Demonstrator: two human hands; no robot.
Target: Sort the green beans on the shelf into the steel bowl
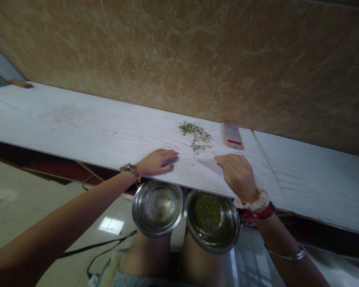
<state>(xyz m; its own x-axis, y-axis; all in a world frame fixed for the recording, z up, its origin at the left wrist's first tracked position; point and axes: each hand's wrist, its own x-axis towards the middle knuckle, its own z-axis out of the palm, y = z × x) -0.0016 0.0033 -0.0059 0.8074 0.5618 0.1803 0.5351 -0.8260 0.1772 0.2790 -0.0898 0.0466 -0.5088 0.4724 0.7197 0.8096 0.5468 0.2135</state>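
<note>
Small green mung beans [198,135] lie loosely scattered on the white wooden shelf. Just left of them, my left hand [158,161] rests on the shelf near its front edge with the fingers stretched out, holding nothing. My right hand [237,173] is closed just to the right and in front of the beans, its fingertips low over the surface; what they grip, if anything, I cannot make out. Below the edge, a steel bowl [233,237] with many mung beans in it sits over my lap. Beside it on the left stands another steel bowl [137,223], with a little pale stuff at its bottom.
A phone in a pink case [233,137] lies against the wall, right of the beans. The tan marbled wall [167,59] bounds the shelf [77,123] at the back. Black cables [98,247] run above the tiled floor at lower left.
</note>
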